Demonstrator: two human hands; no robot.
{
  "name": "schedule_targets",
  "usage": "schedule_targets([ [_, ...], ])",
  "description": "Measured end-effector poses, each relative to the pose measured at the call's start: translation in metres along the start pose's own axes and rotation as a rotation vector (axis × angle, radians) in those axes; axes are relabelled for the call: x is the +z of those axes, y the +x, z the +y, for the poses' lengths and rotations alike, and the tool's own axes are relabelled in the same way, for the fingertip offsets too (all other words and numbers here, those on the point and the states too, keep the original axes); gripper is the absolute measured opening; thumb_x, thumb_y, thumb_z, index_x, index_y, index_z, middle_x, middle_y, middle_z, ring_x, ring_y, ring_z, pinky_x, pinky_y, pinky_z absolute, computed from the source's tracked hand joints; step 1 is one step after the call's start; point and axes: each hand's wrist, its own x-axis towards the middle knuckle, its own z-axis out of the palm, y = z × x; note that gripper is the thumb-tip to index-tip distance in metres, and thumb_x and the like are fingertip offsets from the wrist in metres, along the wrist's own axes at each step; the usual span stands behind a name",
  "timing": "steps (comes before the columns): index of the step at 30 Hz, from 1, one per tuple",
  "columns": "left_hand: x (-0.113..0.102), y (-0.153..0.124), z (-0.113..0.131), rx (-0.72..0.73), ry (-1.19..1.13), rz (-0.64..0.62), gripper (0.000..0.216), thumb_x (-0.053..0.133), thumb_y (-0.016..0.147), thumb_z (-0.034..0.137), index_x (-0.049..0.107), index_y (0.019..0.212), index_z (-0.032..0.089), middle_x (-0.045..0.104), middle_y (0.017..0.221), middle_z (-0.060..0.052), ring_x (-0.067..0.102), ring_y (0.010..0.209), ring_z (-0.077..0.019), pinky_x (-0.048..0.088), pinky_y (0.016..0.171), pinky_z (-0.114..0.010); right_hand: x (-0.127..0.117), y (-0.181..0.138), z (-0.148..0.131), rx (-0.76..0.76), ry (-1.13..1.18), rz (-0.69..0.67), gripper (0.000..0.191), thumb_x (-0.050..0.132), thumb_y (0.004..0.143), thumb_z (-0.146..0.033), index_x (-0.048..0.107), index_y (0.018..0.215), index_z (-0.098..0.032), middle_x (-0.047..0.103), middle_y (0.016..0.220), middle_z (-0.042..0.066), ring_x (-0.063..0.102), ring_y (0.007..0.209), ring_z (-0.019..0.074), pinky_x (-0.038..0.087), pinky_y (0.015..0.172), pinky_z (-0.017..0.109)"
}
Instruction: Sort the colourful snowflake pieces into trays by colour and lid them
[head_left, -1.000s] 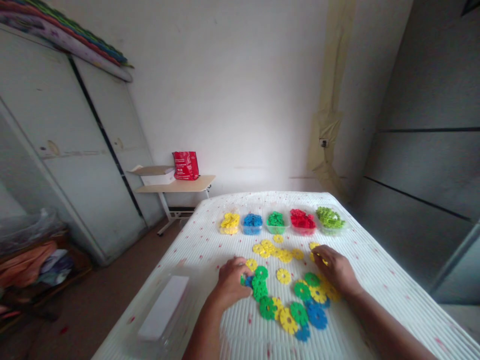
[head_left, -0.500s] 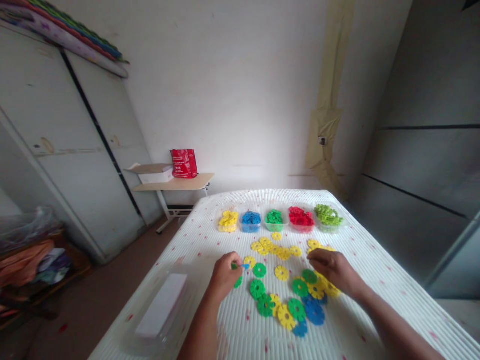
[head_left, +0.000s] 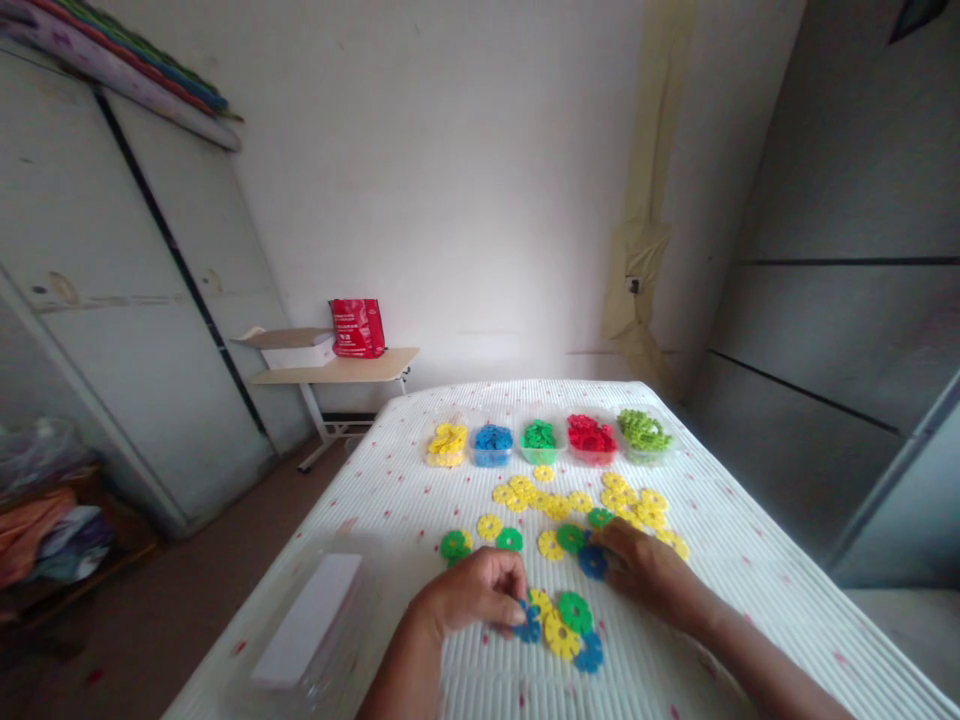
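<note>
My left hand [head_left: 480, 592] is low over the table with thumb and fingers closed on a blue notched plastic disc [head_left: 528, 624]. Close by its fingertips are a green disc [head_left: 575, 612], a yellow disc [head_left: 561, 635] and another blue disc [head_left: 589, 653]. My right hand [head_left: 646, 568] has its fingers bent around the edge of a blue disc [head_left: 592, 562], partly covering it. A green disc [head_left: 570, 538] lies against that one. Beyond my left hand are a green disc [head_left: 509, 539] and a yellow disc [head_left: 490, 527].
Clear tubs hold yellow [head_left: 448, 440], blue [head_left: 493, 440], green [head_left: 539, 436], red [head_left: 591, 434] and light green pieces [head_left: 643, 430] along the back. Several loose yellow discs [head_left: 556, 506] lie before them. A clear container with a white block [head_left: 309, 620] sits left.
My left hand has moved right and nearer, onto a blue disc. My right hand has come left and nearer from the yellow discs to a blue one. The view has shifted slightly.
</note>
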Motion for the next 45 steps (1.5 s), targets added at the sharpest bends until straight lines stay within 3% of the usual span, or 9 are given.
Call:
schedule_targets([
  [3, -0.006, 0.005, -0.005, 0.043, 0.029, 0.099, 0.034, 0.074, 0.053, 0.036, 0.052, 0.069, 0.015, 0.051, 0.057, 0.006, 0.048, 0.048, -0.0063, 0.038, 0.048, -0.019, 0.0, 0.007, 0.012, -0.015, 0.015, 0.094, 0.03, 0.048, 0.074, -0.018, 0.063, 0.1, -0.023, 0.063, 0.101, 0.005, 0.061, 0.089, 0.0171, 0.047, 0.076, 0.025],
  [8, -0.014, 0.003, -0.001, 0.131, 0.083, 0.347, 0.019, 0.064, 0.058, 0.027, 0.051, 0.066, 0.017, 0.047, 0.059, 0.006, 0.046, 0.053, -0.0071, 0.036, 0.052, -0.019, -0.003, 0.0, 0.025, 0.088, -0.051, 0.312, 0.027, 0.036, 0.081, -0.017, 0.062, 0.086, -0.021, 0.066, 0.084, 0.005, 0.063, 0.075, 0.0159, 0.047, 0.067, 0.026],
  [11, -0.016, 0.005, 0.0, 0.173, 0.105, 0.456, 0.014, 0.059, 0.058, 0.025, 0.05, 0.065, 0.017, 0.047, 0.06, 0.006, 0.045, 0.055, -0.0077, 0.037, 0.052, -0.02, -0.005, -0.005, 0.025, 0.116, -0.121, 0.308, 0.027, 0.035, 0.081, -0.016, 0.061, 0.08, -0.021, 0.065, 0.08, 0.004, 0.062, 0.071, 0.015, 0.045, 0.064, 0.024],
  [16, -0.018, 0.01, -0.004, 0.207, 0.148, 0.624, 0.014, 0.057, 0.059, 0.027, 0.048, 0.065, 0.018, 0.047, 0.058, 0.006, 0.045, 0.053, -0.0086, 0.037, 0.05, -0.02, -0.002, -0.004, 0.015, 0.151, -0.286, 0.188, 0.025, 0.04, 0.078, -0.012, 0.062, 0.082, -0.021, 0.064, 0.083, 0.004, 0.06, 0.078, 0.0157, 0.044, 0.067, 0.023],
  [24, -0.005, 0.018, 0.002, 0.311, 0.193, 0.641, 0.011, 0.059, 0.061, 0.024, 0.057, 0.066, 0.015, 0.053, 0.058, 0.003, 0.048, 0.056, -0.0091, 0.037, 0.053, -0.019, 0.006, 0.001, 0.007, 0.139, -0.389, 0.111, 0.017, 0.048, 0.084, -0.025, 0.063, 0.093, -0.023, 0.064, 0.092, 0.005, 0.059, 0.087, 0.0188, 0.046, 0.069, 0.025],
  [33, 0.033, 0.037, -0.005, 0.351, 0.55, 0.538, 0.021, 0.052, 0.066, 0.011, 0.069, 0.077, 0.018, 0.068, 0.073, -0.002, 0.06, 0.071, -0.0137, 0.046, 0.07, -0.024, 0.01, 0.001, 0.003, 0.161, -0.394, 0.123, 0.019, 0.047, 0.084, -0.024, 0.063, 0.095, -0.022, 0.066, 0.095, 0.006, 0.063, 0.085, 0.0195, 0.046, 0.067, 0.026],
  [37, 0.025, 0.037, -0.006, 0.464, 0.719, 0.652, 0.025, 0.052, 0.066, 0.007, 0.069, 0.08, 0.019, 0.068, 0.087, -0.004, 0.06, 0.088, -0.0164, 0.045, 0.083, -0.029, 0.014, 0.001, 0.006, 0.157, -0.369, 0.152, 0.021, 0.048, 0.083, -0.026, 0.062, 0.098, -0.024, 0.067, 0.099, 0.005, 0.063, 0.086, 0.0184, 0.046, 0.068, 0.025],
  [45, -0.002, 0.034, -0.009, 0.38, 0.756, 0.85, 0.021, 0.048, 0.069, 0.007, 0.065, 0.071, 0.018, 0.067, 0.077, -0.003, 0.06, 0.079, -0.0156, 0.046, 0.075, -0.028, 0.014, -0.001, 0.01, 0.199, -0.333, 0.22, 0.029, 0.05, 0.077, -0.023, 0.061, 0.103, -0.022, 0.065, 0.095, 0.005, 0.064, 0.079, 0.018, 0.046, 0.062, 0.024],
])
